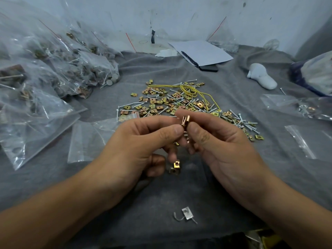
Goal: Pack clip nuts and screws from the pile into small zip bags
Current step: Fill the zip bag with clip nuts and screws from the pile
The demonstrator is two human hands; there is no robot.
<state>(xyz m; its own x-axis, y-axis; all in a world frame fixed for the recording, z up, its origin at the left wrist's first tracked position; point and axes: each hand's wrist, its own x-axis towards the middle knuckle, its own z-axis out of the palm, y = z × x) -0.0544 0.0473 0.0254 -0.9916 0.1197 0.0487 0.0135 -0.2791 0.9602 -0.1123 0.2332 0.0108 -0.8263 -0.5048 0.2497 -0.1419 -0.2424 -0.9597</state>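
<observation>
A pile of brass clip nuts and silver screws [172,103] lies on the grey cloth ahead of me. My left hand [143,141] and my right hand [215,141] meet above the cloth, and between their thumbs and forefingers they pinch a few copper clip nuts [186,121]. More clip nuts show under my left fingers. A single clip nut [176,165] is in the air or on the cloth just below my left hand. An empty small zip bag [88,139] lies flat to the left of my left hand.
Filled zip bags [53,69] are heaped at the left. More zip bags [305,106] lie at the right. A yellow rubber band [190,91] lies on the pile. A white cap [261,76], papers [201,51] and a small metal clip [186,213] are also on the cloth.
</observation>
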